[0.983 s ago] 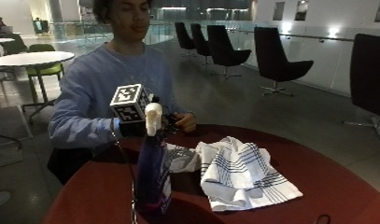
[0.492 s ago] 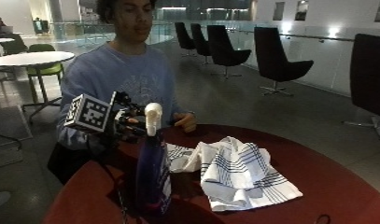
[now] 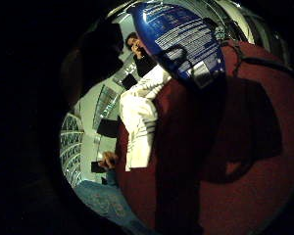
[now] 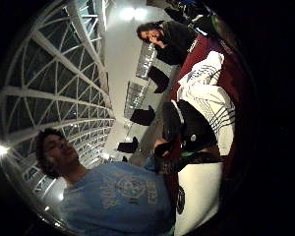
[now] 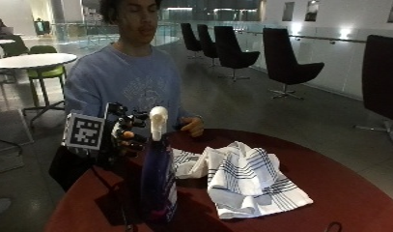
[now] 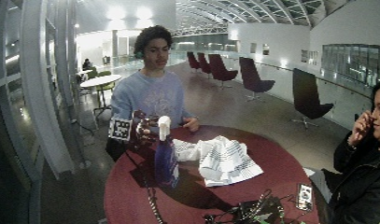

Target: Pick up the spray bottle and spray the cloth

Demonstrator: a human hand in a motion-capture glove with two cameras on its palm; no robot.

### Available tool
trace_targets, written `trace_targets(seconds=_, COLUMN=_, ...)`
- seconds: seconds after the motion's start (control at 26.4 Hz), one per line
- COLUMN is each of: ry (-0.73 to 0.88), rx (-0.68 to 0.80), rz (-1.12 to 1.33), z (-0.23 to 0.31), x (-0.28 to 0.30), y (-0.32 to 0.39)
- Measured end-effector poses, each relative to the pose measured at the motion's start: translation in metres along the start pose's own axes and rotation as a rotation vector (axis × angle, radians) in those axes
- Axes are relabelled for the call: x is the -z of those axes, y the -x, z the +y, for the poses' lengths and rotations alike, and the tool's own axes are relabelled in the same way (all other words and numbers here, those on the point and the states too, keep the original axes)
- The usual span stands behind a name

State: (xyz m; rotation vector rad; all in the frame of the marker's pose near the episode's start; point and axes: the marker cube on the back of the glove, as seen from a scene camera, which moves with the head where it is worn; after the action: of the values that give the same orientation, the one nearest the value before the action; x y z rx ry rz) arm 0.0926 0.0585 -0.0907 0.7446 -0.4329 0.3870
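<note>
On the round red desk (image 5: 350, 193), a tall blue bottle (image 5: 159, 186) with a white spray head stands upright. Just beside that head hovers the gloved hand (image 5: 123, 135), fingers relaxed, holding nothing. Nearby lies a crumpled white striped cloth (image 5: 247, 179).

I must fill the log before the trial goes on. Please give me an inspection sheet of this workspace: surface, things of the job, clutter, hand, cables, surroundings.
Surface: round dark red table.
Job's things: blue spray bottle with white nozzle stands upright at the table's near edge; white striped cloth lies crumpled beside it.
Clutter: phone lying near the far edge of the table.
Hand: gloved right hand is raised beside the nozzle, fingers loosely curled, holding nothing; bare left hand rests on the table.
Cables: a tangle on the table beside the phone.
Surroundings: dark chairs, another round table, a bystander nearby.
</note>
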Motion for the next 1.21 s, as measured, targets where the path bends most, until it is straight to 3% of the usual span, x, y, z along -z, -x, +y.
trace_targets(seconds=0.3, ry=-0.066, rx=-0.136, rz=0.096, z=-0.04, x=0.007, y=-0.021)
trace_targets(seconds=0.83, ry=-0.17, rx=-0.114, rz=0.14, z=-0.116, x=0.001, y=-0.073)
trace_targets(seconds=0.98, ry=-0.173, rx=-0.065, rz=0.152, z=-0.121, x=-0.003, y=-0.08)
trace_targets(seconds=1.21, ry=-0.173, rx=-0.118, rz=0.173, z=-0.125, x=-0.015, y=-0.085)
